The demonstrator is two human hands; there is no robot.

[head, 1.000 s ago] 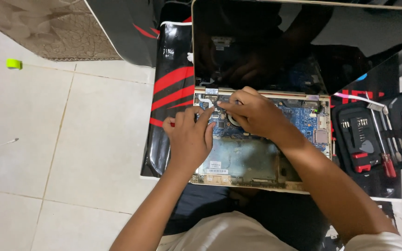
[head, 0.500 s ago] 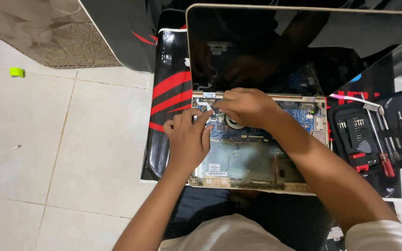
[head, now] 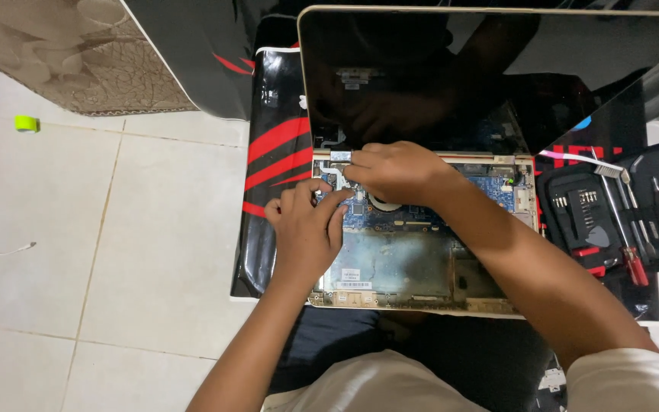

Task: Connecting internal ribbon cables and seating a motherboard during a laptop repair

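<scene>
Left hand [head: 308,229], right hand [head: 398,172]: grips curled, pinching at blue circuit board [head: 421,214] inside opened laptop [head: 421,263]; held item unclear. Tool kit [head: 619,221] right of laptop.

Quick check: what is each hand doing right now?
Left hand: curled, fingertips on the open laptop; grip cannot be told.
Right hand: curled over the circuit board; cannot be told.

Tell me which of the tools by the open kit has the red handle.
The long screwdriver lying across the black tool kit, right of the opened laptop: its lower end has a red grip, while the tool angled above it looks all silver.
</scene>
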